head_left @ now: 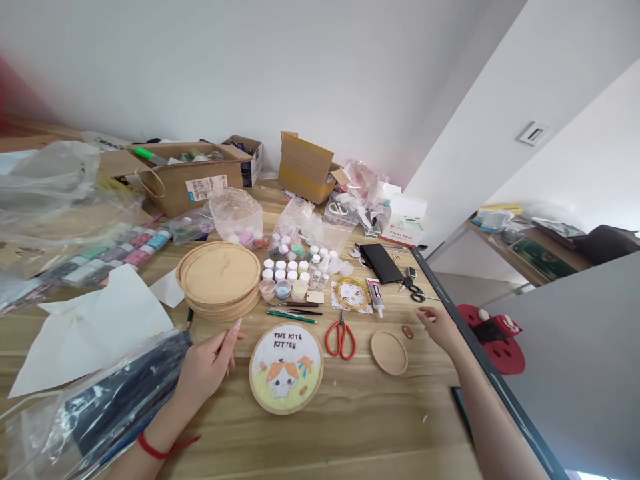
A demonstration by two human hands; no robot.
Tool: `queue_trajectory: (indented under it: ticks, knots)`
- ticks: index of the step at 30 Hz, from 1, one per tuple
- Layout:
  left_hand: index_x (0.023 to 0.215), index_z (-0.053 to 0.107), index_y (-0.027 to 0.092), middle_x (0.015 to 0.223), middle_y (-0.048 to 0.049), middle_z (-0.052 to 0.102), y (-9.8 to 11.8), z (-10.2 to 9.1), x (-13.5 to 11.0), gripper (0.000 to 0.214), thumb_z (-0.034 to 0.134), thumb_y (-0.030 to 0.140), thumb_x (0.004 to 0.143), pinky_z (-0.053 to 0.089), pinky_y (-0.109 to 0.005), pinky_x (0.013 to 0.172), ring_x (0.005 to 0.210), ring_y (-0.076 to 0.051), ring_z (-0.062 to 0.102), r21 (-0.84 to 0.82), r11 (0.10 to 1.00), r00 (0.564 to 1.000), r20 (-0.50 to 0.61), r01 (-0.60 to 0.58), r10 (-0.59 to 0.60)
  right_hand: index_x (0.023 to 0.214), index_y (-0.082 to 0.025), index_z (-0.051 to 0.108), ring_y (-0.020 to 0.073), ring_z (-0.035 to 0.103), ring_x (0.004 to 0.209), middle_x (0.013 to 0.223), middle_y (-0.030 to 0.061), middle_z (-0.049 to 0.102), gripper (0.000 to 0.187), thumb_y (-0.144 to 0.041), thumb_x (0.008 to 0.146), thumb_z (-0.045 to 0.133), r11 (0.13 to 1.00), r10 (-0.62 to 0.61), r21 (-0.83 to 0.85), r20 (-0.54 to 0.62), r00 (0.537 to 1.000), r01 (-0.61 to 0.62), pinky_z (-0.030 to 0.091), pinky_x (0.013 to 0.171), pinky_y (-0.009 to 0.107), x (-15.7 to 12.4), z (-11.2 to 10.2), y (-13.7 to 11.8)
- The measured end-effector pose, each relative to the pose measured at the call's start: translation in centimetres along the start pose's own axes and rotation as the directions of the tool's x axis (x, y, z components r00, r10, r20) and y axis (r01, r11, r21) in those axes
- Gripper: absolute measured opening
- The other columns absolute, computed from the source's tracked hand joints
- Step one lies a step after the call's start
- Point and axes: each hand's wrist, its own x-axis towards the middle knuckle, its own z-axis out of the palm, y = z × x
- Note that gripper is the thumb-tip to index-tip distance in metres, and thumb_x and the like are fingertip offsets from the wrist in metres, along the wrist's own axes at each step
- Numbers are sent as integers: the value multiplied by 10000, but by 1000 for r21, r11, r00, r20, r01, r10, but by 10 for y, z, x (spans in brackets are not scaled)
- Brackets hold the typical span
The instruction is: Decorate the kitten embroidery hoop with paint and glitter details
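1. The wooden desk [350,440] fills the lower frame, with open cardboard boxes [305,167] along its far edge and a clear plastic bag [115,400] of dark contents at the near left.
2. A stack of wooden discs [219,273] lies left of centre, just beside rows of white-lidded jars [285,270].
3. A round wooden-framed kitten picture [286,368] lies flat on the desk, near the front. Being round, it has no long axis; its lettering, "THE KIT'S KITTEN", faces the person upright.
4. The left hand [207,363], with a red cord [160,448] at the wrist, lies just beside the picture, not touching it. It points up and to the right, its grip loosely curled and pinching nothing visible.
5. The right hand [440,330] reaches in from the right, pointing left, its grip spread and empty.
6. A small wooden dish [389,353] and an oblong brown piece [408,331] lie near the right hand's fingertips.
7. Red-handled scissors [341,340] lie between picture and dish, their blades pointing toward the far edge, their long axis running away from the person.
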Motion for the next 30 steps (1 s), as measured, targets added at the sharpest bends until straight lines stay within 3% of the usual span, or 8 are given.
queue_trajectory:
  ticks: [4, 6, 12, 16, 24, 30]
  knots:
    - [838, 703, 154, 441, 28, 584, 1, 2, -1, 447, 405, 475, 925, 448, -209, 479, 398, -114, 575, 14, 1000, 1000, 3, -26, 26, 1043, -169, 713, 221, 686, 722, 1078, 135, 722, 463, -469, 692, 694, 989, -30, 145, 56, 998, 21, 540, 650, 330, -31, 14, 3]
    - [841, 704, 155, 446, 28, 587, 2, 2, -1, 443, 408, 473, 923, 446, -208, 473, 397, -113, 572, 12, 1000, 1000, 4, -27, 27, 1061, -159, 695, 214, 683, 686, 1009, 132, 735, 492, -446, 662, 718, 981, -5, 195, 51, 999, -5, 533, 605, 322, -38, 21, 2]
    - [853, 703, 157, 448, 32, 585, 4, 0, 0, 420, 413, 453, 925, 445, -207, 479, 404, -112, 570, 4, 1000, 1000, -4, -28, 28, 832, -169, 706, 233, 710, 750, 809, 109, 765, 289, -372, 627, 734, 942, 29, 332, 88, 996, -56, 534, 635, 302, -40, 22, -8]
    - [865, 705, 156, 442, 32, 579, 3, -1, 0, 417, 411, 443, 931, 447, -207, 493, 418, -115, 580, 10, 1000, 1000, -1, -18, 18, 730, -179, 738, 232, 685, 678, 735, 89, 763, 263, -395, 581, 752, 937, 35, 341, 113, 993, -72, 492, 564, 292, -26, 15, -14]
    - [871, 711, 155, 446, 28, 588, 4, -4, 1, 413, 408, 430, 930, 445, -208, 494, 403, -112, 572, 14, 1000, 1000, -22, -5, 5, 626, -171, 728, 204, 632, 542, 610, 87, 728, 235, -370, 517, 790, 908, 121, 393, 84, 989, -144, 461, 470, 284, 30, -2, -9]
    - [844, 708, 161, 435, 34, 577, 2, -2, 1, 397, 424, 426, 930, 436, -203, 475, 377, -104, 549, -2, 1000, 999, -35, 5, -5, 684, -184, 706, 228, 693, 696, 742, 91, 755, 244, -364, 576, 831, 821, 209, 527, 82, 975, -220, 559, 579, 295, 51, -7, 3]
